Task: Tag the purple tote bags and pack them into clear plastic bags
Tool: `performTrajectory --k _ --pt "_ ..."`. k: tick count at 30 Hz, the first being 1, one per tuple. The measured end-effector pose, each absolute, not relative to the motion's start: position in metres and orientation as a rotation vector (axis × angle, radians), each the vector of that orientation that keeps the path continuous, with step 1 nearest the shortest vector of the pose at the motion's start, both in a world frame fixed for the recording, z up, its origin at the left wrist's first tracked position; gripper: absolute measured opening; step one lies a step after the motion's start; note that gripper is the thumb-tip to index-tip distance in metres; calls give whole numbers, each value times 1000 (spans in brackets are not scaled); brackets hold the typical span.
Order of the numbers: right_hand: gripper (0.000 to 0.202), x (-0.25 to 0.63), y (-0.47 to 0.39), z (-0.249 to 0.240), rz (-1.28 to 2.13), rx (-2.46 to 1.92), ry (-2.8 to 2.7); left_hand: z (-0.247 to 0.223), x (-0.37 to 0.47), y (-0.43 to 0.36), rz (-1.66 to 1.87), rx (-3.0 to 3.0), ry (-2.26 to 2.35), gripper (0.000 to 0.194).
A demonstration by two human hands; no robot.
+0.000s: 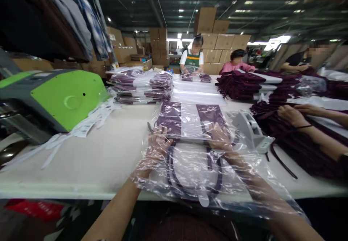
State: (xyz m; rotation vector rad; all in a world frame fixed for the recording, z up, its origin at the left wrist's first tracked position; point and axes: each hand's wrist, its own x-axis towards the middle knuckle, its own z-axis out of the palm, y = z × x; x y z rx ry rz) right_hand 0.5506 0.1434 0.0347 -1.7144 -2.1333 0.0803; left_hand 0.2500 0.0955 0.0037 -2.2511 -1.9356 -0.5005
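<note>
On the table in front of me lies a folded dark purple garment (170, 115) with a white band across its middle, inside a clear plastic bag (190, 175). Both my hands reach into the bag. My left hand (160, 143) closes on the garment's near left corner; a small dark pointed thing (149, 127) sticks out beside its fingers, too blurred to name. My right hand (219, 137) grips the near right corner, its fingers lying over the cloth. Dark purple straps (170, 168) loop from the garment toward me under the film.
Bagged garments (141, 85) are stacked at the back left, loose purple garments (239, 85) at the right. A grey tape dispenser (251, 132) stands beside the bag. A green machine (70, 99) trails paper labels. A co-worker's hands (295, 115) work at right; other people stand behind.
</note>
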Motion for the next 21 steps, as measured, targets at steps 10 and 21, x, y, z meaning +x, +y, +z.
performTrajectory --k 10,21 --pt "49 464 164 19 182 -1411 -2505 -45 211 -14 -388 -2422 -1784 60" --pt "54 460 194 19 220 -1444 -2444 -44 210 -22 -446 -2315 -1725 66"
